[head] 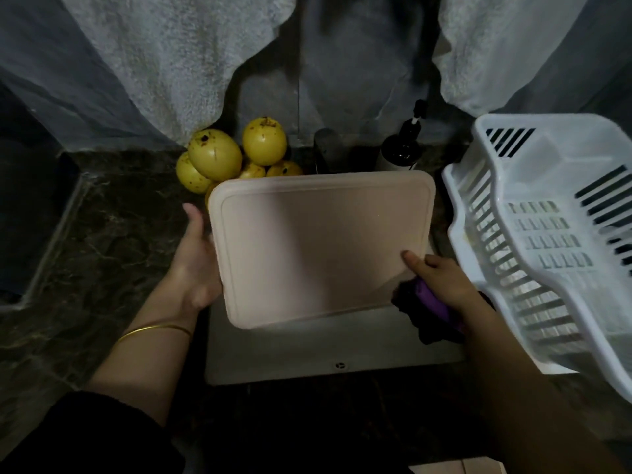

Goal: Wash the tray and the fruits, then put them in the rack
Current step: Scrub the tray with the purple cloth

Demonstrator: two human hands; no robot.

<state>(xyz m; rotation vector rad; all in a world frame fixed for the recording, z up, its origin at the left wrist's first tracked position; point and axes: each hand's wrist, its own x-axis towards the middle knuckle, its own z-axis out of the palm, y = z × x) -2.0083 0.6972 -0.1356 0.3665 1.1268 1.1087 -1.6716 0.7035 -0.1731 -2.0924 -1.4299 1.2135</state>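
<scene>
We see two bare forearms here, both uncovered well up from the wrist. On the left wrist sits a thin gold bangle [155,329], plain and smooth. Further up the left arm, a dark sleeve [78,436] is bunched near the elbow. The right arm shows no jewellery.

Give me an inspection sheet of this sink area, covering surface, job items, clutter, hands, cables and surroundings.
Surface: dark marbled counter around a pale sink.
Job's things: pink tray held tilted over the sink; yellow fruits piled on the counter behind it; white rack at right, seemingly empty.
Clutter: dark pump bottle behind the tray.
Hands: left hand grips the tray's left edge; right hand holds a purple scrubber at the tray's lower right corner.
Cables: nothing seen.
Surroundings: pale cloths hang over the back wall; lighting is dim.
</scene>
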